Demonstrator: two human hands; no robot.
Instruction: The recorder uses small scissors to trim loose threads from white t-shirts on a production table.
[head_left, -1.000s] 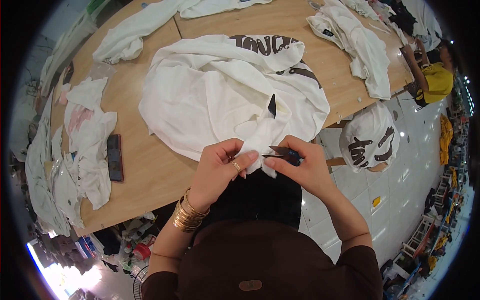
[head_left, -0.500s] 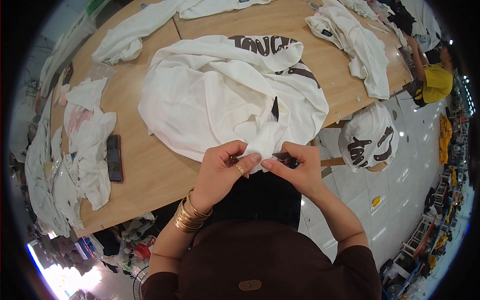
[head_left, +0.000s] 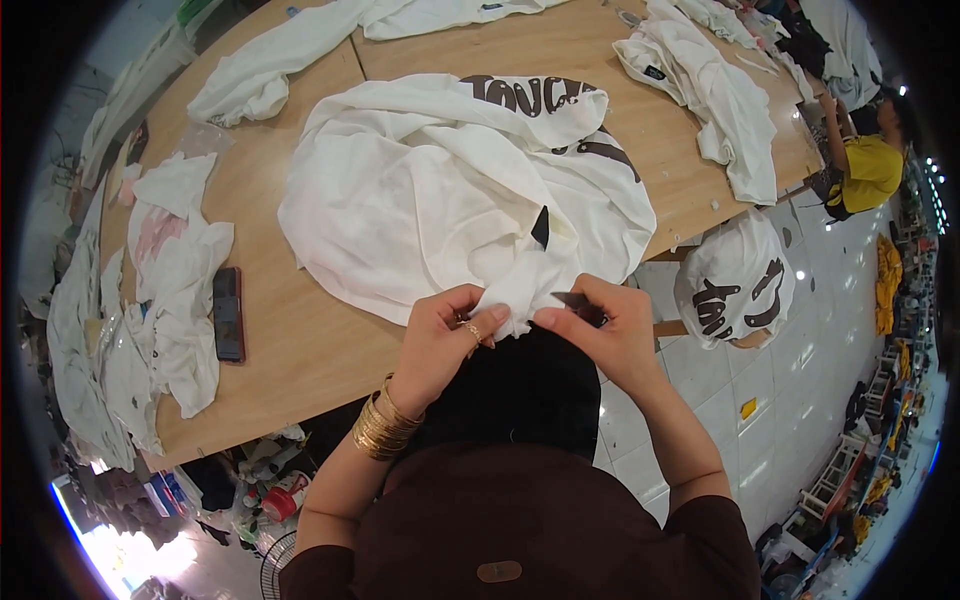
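A white garment [head_left: 400,190] with dark brown printed lettering lies bunched on the table, its near end gathered over the table's front edge. My left hand [head_left: 448,335] pinches that gathered end between thumb and fingers; gold bangles circle the wrist. Just right of it, my right hand [head_left: 610,330] is closed around small dark thread snips [head_left: 572,299], whose pointed tip faces left toward the cloth. The fingers hide most of the snips. My right thumb tip is close to the cloth's edge. A black triangular patch [head_left: 541,228] shows on the garment above the gathered part.
The wooden table [head_left: 290,375] bears a dark phone [head_left: 229,315] and white cloth pieces [head_left: 180,290] at left. Another white garment [head_left: 715,110] lies far right. A stool draped with printed white cloth [head_left: 735,280] stands at right. A person in yellow [head_left: 870,170] is beyond.
My right hand has shifted slightly right, apart from the left, and the snips' pointed tip now shows more. The gathered cloth has turned a little in my left hand.
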